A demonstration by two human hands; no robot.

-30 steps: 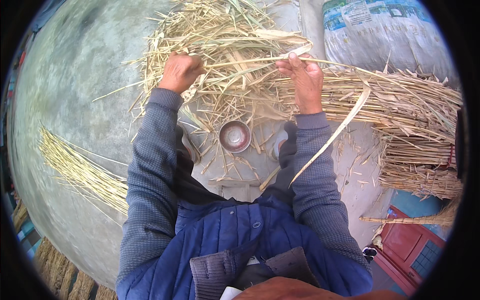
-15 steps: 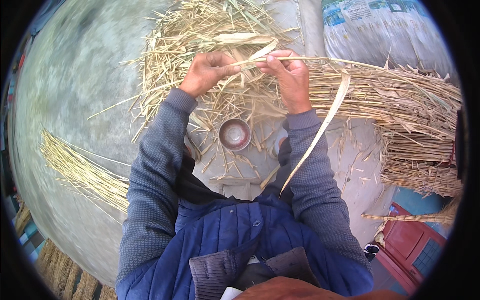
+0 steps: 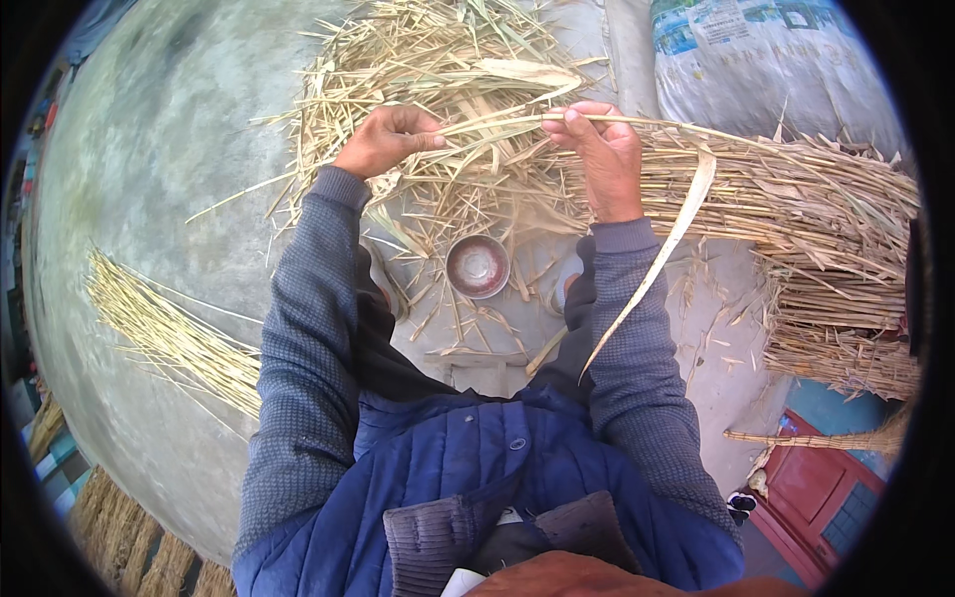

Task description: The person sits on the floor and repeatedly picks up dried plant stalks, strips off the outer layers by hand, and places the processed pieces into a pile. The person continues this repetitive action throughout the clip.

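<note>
A long dry reed stalk (image 3: 716, 129) runs rightward from my right hand (image 3: 605, 154), which pinches it between thumb and fingers. From this stalk a pale dry leaf (image 3: 662, 261) hangs down in front of my right sleeve. Another broad leaf (image 3: 527, 71) sticks out above my hands. My left hand (image 3: 390, 141) is closed, thumb against fingers, on the thin leafy end of the stalk, which stretches between the two hands. Beneath them lies a heap of loose leaves and stalk scraps (image 3: 428, 60). Nearer to me, a small round metal bowl (image 3: 477, 267) sits between my feet.
A thick stack of dry stalks (image 3: 776, 199) lies at the right, below a white and blue sack (image 3: 766, 70). At the left, a bundle of cleaned stalks (image 3: 169, 333) rests on the concrete floor (image 3: 149, 169). A red door (image 3: 811, 478) shows at lower right.
My hands have drawn farther apart: the left moved left, the right moved right with the stalk and its leaves. The whole view has shifted slightly.
</note>
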